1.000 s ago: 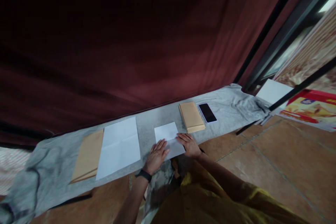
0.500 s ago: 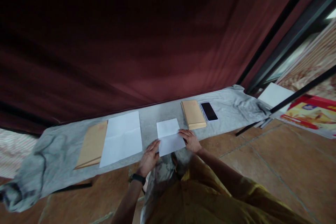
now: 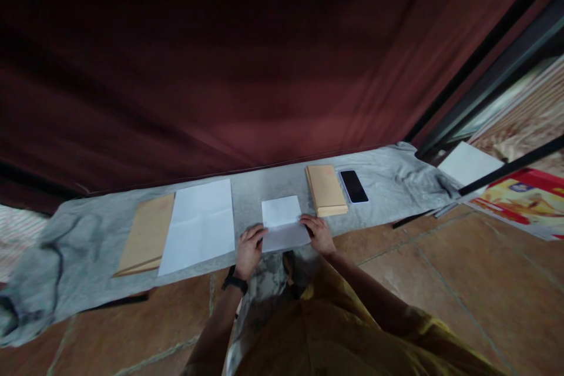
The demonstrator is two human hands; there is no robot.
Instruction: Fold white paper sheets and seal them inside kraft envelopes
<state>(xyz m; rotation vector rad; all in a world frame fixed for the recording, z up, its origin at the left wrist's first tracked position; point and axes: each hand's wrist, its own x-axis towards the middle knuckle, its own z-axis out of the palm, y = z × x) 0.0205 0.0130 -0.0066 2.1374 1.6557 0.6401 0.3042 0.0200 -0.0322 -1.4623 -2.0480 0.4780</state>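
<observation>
Pinching the creased white sheet by opposite edges, our left hand and right hand hold it over the grey cloth, between larger white paper and stacked brown envelopes.

My sheet of white paper lies between my left hand and my right hand, each touching one of its side edges. A crease runs across it from one hand to the other, parting the far panel, blank, bright and flat just beyond my hands, from the near panel, which looks greyer and comes back toward me between them; whether that near part is lifted at all, I can't tell
</observation>
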